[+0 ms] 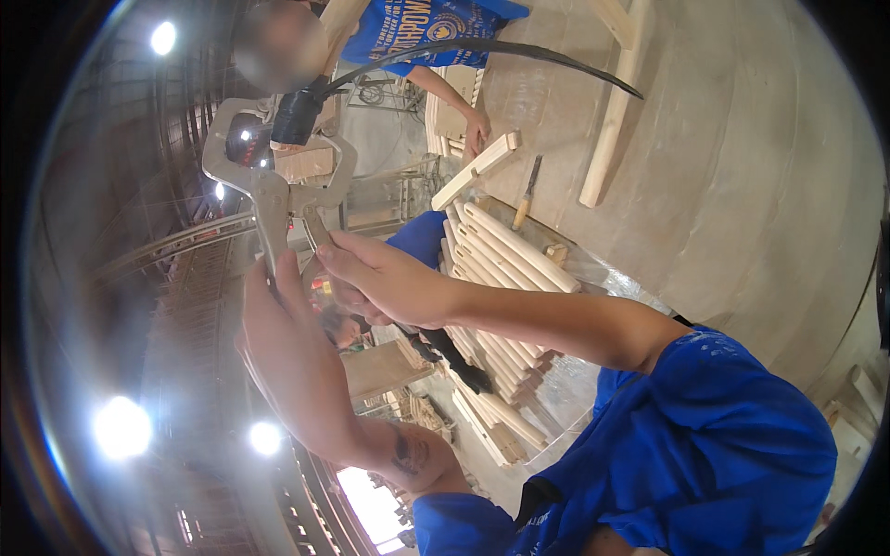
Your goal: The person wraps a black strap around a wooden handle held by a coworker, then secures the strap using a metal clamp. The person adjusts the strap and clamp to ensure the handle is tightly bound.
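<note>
Both of my hands are raised on the handles of a metal C-clamp locking pliers (272, 206). My left hand (295, 347) is closed along the left handle. My right hand (385, 278) is closed round the right handle, its thumb near the handle's upper part; its fingers are partly hidden. The two handles stand apart. Above them, the curved jaws reach around a wooden bar (339, 32) at a part wrapped in black (298, 113). Whether the jaws press on it I cannot tell. A black strap (482, 44) runs from there to the right.
A stack of slotted wooden rails (505, 250) lies beyond my right forearm. A chisel (527, 195) and a wooden piece (475, 172) lie by it on the worktable (732, 185). A longer wooden bar (616, 111) is farther right. A co-worker's hand (476, 130) rests near the wood.
</note>
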Tool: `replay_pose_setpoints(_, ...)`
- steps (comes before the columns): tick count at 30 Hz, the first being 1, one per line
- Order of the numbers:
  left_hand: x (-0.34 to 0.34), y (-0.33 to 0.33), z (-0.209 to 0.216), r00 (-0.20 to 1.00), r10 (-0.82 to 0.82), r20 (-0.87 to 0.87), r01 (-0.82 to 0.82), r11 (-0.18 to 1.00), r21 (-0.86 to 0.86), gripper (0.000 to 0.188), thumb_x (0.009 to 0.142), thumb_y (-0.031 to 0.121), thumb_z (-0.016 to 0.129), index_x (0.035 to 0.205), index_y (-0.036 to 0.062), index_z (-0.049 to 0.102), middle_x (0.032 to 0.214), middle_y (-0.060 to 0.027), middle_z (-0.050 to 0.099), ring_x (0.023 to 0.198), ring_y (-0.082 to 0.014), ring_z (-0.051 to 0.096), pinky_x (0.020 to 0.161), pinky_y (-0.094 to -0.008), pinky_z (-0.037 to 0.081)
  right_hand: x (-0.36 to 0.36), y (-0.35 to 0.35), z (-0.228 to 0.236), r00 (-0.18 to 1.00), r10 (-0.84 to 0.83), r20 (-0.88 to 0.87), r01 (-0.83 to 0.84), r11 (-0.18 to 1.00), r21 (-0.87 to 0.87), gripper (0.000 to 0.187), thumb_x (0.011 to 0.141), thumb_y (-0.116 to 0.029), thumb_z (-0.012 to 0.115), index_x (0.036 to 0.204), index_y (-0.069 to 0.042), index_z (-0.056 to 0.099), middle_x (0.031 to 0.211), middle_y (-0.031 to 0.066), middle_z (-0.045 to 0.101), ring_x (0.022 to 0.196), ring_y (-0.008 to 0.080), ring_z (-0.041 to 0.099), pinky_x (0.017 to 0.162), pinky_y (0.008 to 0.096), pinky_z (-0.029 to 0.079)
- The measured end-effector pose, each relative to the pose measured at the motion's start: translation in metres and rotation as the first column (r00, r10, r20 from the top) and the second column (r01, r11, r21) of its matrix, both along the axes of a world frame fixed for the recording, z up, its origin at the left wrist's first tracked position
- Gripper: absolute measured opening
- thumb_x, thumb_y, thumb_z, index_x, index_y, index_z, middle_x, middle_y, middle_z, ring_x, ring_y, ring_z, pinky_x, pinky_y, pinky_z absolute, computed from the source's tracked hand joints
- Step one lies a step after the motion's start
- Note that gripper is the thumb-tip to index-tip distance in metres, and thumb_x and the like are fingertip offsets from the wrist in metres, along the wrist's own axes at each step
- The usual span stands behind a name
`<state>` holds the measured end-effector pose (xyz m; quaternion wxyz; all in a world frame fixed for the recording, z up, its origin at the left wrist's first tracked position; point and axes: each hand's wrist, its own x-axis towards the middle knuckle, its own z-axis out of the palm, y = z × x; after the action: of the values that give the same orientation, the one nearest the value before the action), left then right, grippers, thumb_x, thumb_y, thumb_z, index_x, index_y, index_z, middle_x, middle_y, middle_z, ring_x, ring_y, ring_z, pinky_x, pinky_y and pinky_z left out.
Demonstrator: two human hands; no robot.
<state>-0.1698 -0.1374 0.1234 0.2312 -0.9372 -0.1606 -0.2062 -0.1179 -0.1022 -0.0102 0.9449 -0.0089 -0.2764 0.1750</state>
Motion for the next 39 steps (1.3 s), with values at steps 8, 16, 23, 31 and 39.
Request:
replay_pose_setpoints(8, -0.002, -0.001, -0.018, 0.993, -0.116, 0.022, 0.115, 0.992, 0.049, 0.042, 0.108, 0.033, 0.048, 0.116, -0.0028, 0.068, 0.080, -0.0215, 0.067, 0.067, -0.0293, 0.064, 0.068, -0.0461, 0.049, 0.007, -0.005, -0.013, 0.998, 0.069, 0.009, -0.068, 0.996, -0.065, 0.041, 0.112, -0.047, 0.036, 0.122, -0.010, 0.050, 0.076, -0.0010, 0.047, 0.052, 0.0054, 0.035, 0.044, 0.0215, 0.027)
replay_pose_setpoints(16, -0.003, -0.012, -0.024, 0.990, -0.139, 0.012, 0.138, 0.989, 0.060, 0.038, 0.108, 0.028, 0.046, 0.116, -0.0012, 0.069, 0.090, -0.0242, 0.070, 0.081, -0.0395, 0.068, 0.076, -0.0480, 0.050, 0.010, -0.019, -0.019, 0.990, 0.115, 0.082, -0.116, 0.993, 0.005, 0.043, 0.110, -0.052, 0.038, 0.121, -0.012, 0.051, 0.098, 0.0001, 0.050, 0.062, 0.0067, 0.040, 0.046, 0.0196, 0.027)
replay_pose_setpoints(23, -0.001, -0.026, -0.025, 0.996, -0.091, 0.021, 0.092, 0.992, -0.083, 0.037, 0.106, 0.026, 0.046, 0.116, -0.0002, 0.070, 0.088, -0.0248, 0.069, 0.080, -0.0409, 0.066, 0.076, -0.0491, 0.048, 0.016, -0.026, -0.024, 0.968, 0.204, 0.149, -0.213, 0.976, 0.043, 0.040, 0.111, -0.051, 0.037, 0.113, -0.013, 0.049, 0.097, -0.0006, 0.044, 0.063, 0.0076, 0.036, 0.048, 0.0206, 0.029)
replay_pose_setpoints(31, -0.009, -0.016, -0.036, 0.989, -0.138, 0.053, 0.144, 0.979, -0.142, 0.040, 0.106, 0.029, 0.044, 0.114, -0.0025, 0.069, 0.086, -0.0243, 0.067, 0.081, -0.0399, 0.067, 0.077, -0.0491, 0.048, 0.002, -0.030, -0.024, 0.961, 0.277, 0.017, -0.277, 0.961, 0.022, 0.043, 0.109, -0.055, 0.039, 0.105, -0.013, 0.049, 0.092, -0.0015, 0.045, 0.061, 0.0073, 0.035, 0.047, 0.0205, 0.027)
replay_pose_setpoints(39, -0.004, -0.016, -0.042, 0.993, -0.098, 0.070, 0.111, 0.968, -0.227, 0.049, 0.107, 0.038, 0.041, 0.111, -0.0033, 0.067, 0.095, -0.0260, 0.068, 0.089, -0.0428, 0.066, 0.081, -0.0506, 0.048, 0.007, -0.028, -0.026, 0.954, 0.299, -0.023, -0.299, 0.954, 0.019, 0.042, 0.110, -0.052, 0.038, 0.119, -0.015, 0.056, 0.083, -0.0026, 0.046, 0.059, 0.0064, 0.032, 0.046, 0.0195, 0.025)
